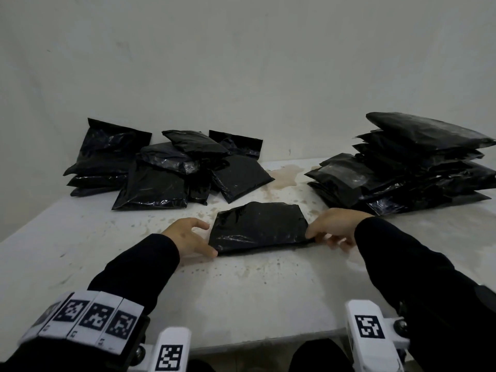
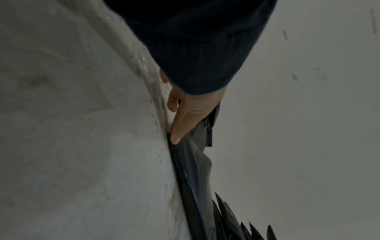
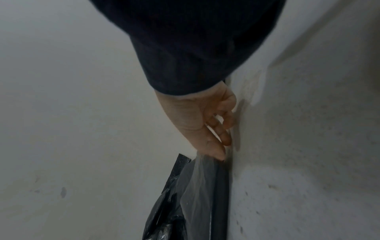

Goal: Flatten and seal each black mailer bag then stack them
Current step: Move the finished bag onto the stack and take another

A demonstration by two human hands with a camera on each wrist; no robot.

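Head view puts the mailer bag [image 1: 259, 226] you are working on at the middle of the white table [image 1: 241, 291], lying flat with its near edge folded toward you. That edge looks like the flap, so keeping it nearest you is likely what lets both thumbs run along the seal.

Your left hand [image 1: 188, 238] sits at the bag's left end. Its thumb is laid straight along the near left corner and pressing it to the table, while the other fingers curve loosely over the left edge, holding nothing. Your right hand [image 1: 332, 226] mirrors it at the right end. The right wrist view shows the fingertips [image 3: 219, 155] coming together on the bag's near right corner in a light pinch. Holding both ends probably keeps the slick film taut so the fold lies without wrinkles.

Behind the bag and to its left lies a loose heap of mailers [image 1: 166, 167], some leaning on the wall [image 1: 241, 63], apparently the ones waiting. Behind and to its right, a layered stack [image 1: 408, 167] rises higher, seemingly the finished ones, within reach of your right hand. A brownish stain [image 1: 284, 175] marks the table just behind the bag, between the two piles.
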